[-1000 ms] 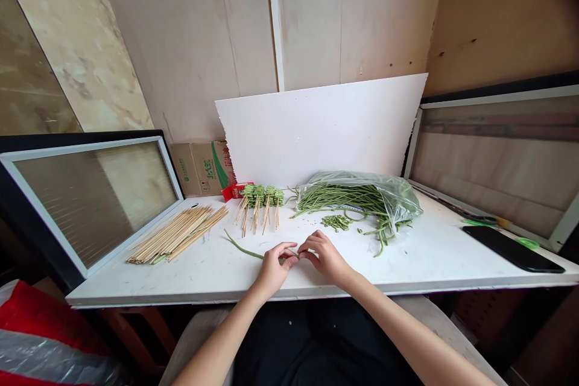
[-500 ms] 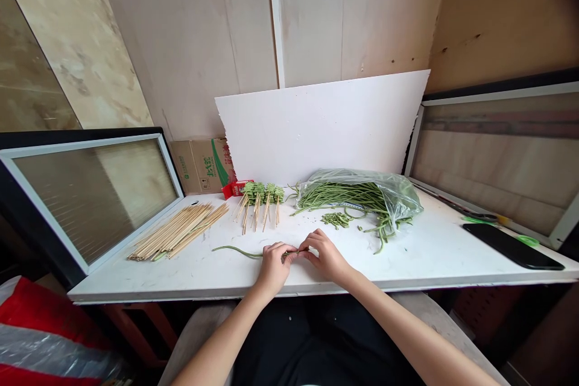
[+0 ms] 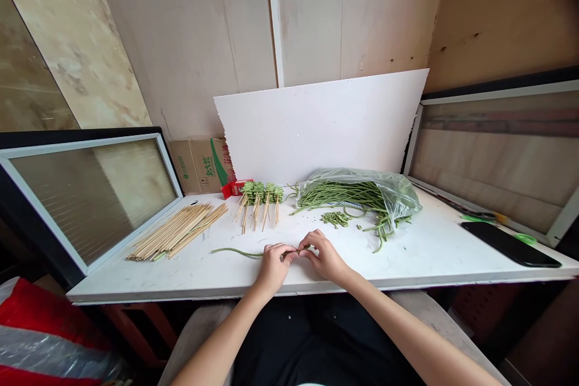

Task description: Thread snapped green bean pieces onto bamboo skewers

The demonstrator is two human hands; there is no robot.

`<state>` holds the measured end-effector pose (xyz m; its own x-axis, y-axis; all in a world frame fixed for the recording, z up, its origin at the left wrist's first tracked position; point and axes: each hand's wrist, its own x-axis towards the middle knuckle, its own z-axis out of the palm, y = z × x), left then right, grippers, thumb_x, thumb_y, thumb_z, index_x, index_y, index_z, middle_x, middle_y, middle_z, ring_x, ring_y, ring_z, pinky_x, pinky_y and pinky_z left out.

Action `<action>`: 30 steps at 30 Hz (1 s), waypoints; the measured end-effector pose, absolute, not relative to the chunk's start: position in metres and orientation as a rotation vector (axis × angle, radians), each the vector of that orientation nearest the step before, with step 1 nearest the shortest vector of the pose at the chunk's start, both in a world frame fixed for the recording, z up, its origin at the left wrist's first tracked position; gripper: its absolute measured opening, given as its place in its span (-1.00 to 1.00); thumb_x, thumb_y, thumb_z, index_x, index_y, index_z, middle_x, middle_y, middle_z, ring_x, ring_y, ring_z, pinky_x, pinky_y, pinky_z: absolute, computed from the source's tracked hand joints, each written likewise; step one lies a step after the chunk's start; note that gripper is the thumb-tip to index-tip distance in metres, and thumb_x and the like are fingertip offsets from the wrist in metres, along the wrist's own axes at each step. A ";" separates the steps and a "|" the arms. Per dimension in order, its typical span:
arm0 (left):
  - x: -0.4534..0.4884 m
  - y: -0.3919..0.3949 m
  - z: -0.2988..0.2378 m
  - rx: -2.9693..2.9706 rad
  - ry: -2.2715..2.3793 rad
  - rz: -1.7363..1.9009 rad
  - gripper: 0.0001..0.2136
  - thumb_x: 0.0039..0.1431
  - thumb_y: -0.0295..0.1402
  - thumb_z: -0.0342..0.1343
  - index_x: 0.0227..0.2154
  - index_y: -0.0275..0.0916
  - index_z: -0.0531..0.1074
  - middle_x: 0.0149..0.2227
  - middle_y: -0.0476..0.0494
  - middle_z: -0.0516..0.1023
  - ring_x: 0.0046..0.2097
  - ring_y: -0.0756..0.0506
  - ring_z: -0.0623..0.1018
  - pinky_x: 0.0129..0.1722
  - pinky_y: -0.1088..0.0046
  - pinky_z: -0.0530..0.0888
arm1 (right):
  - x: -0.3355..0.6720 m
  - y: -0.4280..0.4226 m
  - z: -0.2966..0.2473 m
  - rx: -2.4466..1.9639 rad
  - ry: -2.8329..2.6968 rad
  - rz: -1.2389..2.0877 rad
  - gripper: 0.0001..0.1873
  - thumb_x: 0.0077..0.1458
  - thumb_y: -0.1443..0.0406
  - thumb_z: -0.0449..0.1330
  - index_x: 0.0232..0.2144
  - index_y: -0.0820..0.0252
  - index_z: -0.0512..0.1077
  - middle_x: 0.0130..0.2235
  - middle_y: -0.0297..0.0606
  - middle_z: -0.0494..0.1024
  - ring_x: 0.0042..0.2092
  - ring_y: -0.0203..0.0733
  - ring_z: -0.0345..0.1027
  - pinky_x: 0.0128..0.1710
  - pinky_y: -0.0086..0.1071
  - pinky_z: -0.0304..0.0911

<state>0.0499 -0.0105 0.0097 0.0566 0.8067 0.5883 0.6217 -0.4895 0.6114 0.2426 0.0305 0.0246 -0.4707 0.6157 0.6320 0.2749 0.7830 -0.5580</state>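
Closest in, two bare forearms reach from the lower edge onto the white surface [image 3: 420, 259]. The left hand [image 3: 272, 264] and the right hand [image 3: 324, 255] meet fingertip to fingertip near its front edge. Each grip is pinched together on a thin long bean [image 3: 235, 251]. The bean lies flat on the surface. Its free length trails out to the left of the left hand, and a short green end shows between the two thumbs. Whether anything else is pinched with it is too small to tell.

Farther back on the left lies a loose pile of bare bamboo skewers [image 3: 178, 232], fanned out diagonally. Beyond the hands, a small row of loaded skewers [image 3: 260, 199] carries green bean pieces at the far ends. To their right sits a little heap of cut bean pieces [image 3: 335, 218], just beside a clear plastic bag [image 3: 398, 193] stuffed with long beans, some spilling out of its front.

At the right edge a black phone [image 3: 511, 243] lies flat, with green-handled scissors [image 3: 479, 216] just behind it.

At the back, a red carton [image 3: 235, 188] and a cardboard box [image 3: 201, 164] stand left of a white board [image 3: 321, 126] that leans on the wall.
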 end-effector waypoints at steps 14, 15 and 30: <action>0.047 -0.009 0.012 2.090 1.135 1.332 -0.80 0.14 -0.57 0.19 -0.50 -0.24 0.63 -0.45 -0.09 0.64 -0.37 -0.07 0.57 -0.25 0.43 0.46 | 0.239 0.028 0.023 -0.657 -2.044 0.748 -0.71 0.04 0.57 0.14 -0.42 0.11 0.54 -0.35 -0.28 0.58 -0.16 -0.10 0.30 -0.15 -0.30 0.21; 0.047 -0.009 0.013 2.081 1.117 1.333 -0.80 0.14 -0.58 0.17 -0.50 -0.24 0.63 -0.45 -0.10 0.64 -0.36 -0.07 0.57 -0.26 0.43 0.46 | 0.239 0.027 0.024 -0.646 -2.041 0.771 -0.74 0.06 0.55 0.16 -0.42 0.11 0.54 -0.36 -0.28 0.58 -0.17 -0.10 0.30 -0.17 -0.31 0.21; 0.046 -0.006 0.009 1.835 1.192 1.342 -0.81 0.24 -0.27 0.24 -0.29 -0.29 0.66 -0.36 -0.22 0.68 -0.28 -0.13 0.63 -0.23 0.38 0.56 | 0.288 0.076 0.029 -1.026 -1.966 0.262 -0.59 0.37 0.10 0.08 -0.24 0.17 0.66 -0.30 -0.06 0.57 -0.19 0.04 0.36 -0.12 -0.07 0.28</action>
